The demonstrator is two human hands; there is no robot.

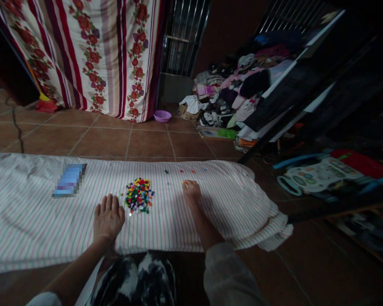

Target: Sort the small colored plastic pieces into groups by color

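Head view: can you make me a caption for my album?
Left hand flat on striped cloth by a heap of colourful bits, right hand near a few loose ones.

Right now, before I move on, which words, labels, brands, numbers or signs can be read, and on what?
None can be read.
Blue-screened rectangular phone on the white striped cloth: pixelated.
Brown cardboard box by the heap of clothes: any print too small.
Flat orange item on the floor: too blurred.
Small multicoloured cubes: too small to tell.
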